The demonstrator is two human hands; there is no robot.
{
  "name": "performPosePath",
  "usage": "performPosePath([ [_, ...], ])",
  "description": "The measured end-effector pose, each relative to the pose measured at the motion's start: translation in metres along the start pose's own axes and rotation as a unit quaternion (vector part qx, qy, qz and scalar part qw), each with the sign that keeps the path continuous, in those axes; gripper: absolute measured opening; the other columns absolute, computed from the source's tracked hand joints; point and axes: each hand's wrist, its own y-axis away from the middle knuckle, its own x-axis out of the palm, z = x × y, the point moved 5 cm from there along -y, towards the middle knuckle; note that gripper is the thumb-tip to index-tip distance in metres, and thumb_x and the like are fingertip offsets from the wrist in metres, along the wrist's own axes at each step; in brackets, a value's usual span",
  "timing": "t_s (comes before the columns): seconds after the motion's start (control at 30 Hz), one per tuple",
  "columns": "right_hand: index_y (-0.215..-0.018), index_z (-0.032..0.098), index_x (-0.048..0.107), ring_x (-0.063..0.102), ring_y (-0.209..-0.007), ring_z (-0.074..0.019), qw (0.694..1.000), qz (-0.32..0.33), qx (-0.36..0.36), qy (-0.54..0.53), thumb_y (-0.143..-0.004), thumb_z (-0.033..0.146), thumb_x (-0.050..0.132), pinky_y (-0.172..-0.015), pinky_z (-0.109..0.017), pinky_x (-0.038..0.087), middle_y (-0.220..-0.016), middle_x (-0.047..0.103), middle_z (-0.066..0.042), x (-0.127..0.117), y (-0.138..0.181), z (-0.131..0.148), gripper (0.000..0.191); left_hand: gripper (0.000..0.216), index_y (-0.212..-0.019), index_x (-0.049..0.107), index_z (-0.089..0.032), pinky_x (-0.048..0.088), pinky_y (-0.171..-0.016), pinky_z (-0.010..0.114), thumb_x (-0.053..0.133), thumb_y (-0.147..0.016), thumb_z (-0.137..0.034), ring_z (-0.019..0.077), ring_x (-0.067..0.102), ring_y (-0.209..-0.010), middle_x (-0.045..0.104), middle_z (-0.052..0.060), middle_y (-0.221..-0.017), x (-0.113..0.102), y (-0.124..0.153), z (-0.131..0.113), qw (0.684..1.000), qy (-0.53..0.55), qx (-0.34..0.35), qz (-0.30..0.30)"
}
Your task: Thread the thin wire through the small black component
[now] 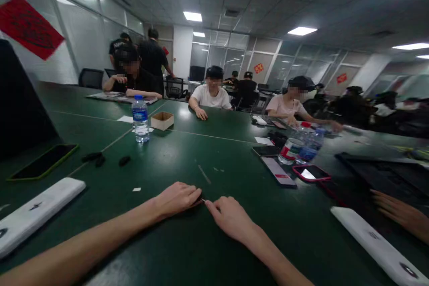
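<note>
Dim, slightly blurred; ceiling lights (192,16) glare

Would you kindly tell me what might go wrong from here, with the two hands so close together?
1. The left hand and right hand are at something too small to identify; it might slip and be hard to spot on the dark green table.
2. The long white object lies beside the left forearm, so a sideways sweep could bump it.
</note>
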Motion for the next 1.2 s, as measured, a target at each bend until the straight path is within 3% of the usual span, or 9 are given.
performPosePath([
  [0.17, -0.057, 0.016, 0.056, 0.053, -0.052, -0.0117, 0.992, 0.091, 0.006, -0.084, -0.095, 0.046, 0.029, -0.055, -0.022, 0.038, -0.056, 0.057, -0.003, 0.000, 0.002, -0.001, 0.055, 0.024, -0.096, 0.052, -0.015, 0.045, -0.052, 0.025, 0.034, -0.099, -0.031, 0.0136, 0.057, -0.056, 0.058, 0.001, -0.068, -0.008, 0.000, -0.005, 0.999, 0.009, 0.031, -0.009],
  [0.37, -0.064, 0.017, 0.051, 0.037, -0.037, -0.0070, 0.949, 0.204, 0.077, -0.228, -0.091, 0.053, 0.034, -0.034, -0.019, 0.028, -0.056, 0.047, 0.002, 0.004, 0.008, -0.009, 0.048, 0.025, -0.097, 0.053, -0.014, 0.044, -0.051, 0.023, 0.035, -0.099, -0.031, 0.0125, 0.056, -0.055, 0.058, 0.001, -0.068, -0.013, 0.000, -0.007, 0.998, 0.024, 0.052, -0.020],
  [0.83, -0.063, 0.016, 0.048, 0.033, -0.036, -0.0033, 0.924, 0.223, 0.043, -0.306, -0.090, 0.060, 0.038, -0.031, -0.015, 0.024, -0.052, 0.042, 0.005, 0.006, 0.006, -0.010, 0.052, 0.030, -0.110, 0.055, -0.014, 0.046, -0.055, 0.020, 0.042, -0.096, -0.037, 0.0111, 0.059, -0.063, 0.062, 0.004, -0.079, -0.015, 0.004, 0.003, 0.986, 0.164, 0.017, -0.022],
  [1.2, -0.064, 0.016, 0.047, 0.033, -0.035, -0.0037, 0.927, 0.231, 0.057, -0.291, -0.092, 0.054, 0.036, -0.031, -0.015, 0.023, -0.052, 0.042, 0.005, 0.008, 0.006, -0.011, 0.048, 0.029, -0.107, 0.056, -0.013, 0.045, -0.053, 0.021, 0.041, -0.097, -0.036, 0.0111, 0.058, -0.060, 0.060, 0.003, -0.074, -0.015, 0.002, -0.001, 0.992, 0.115, 0.038, -0.026],
])
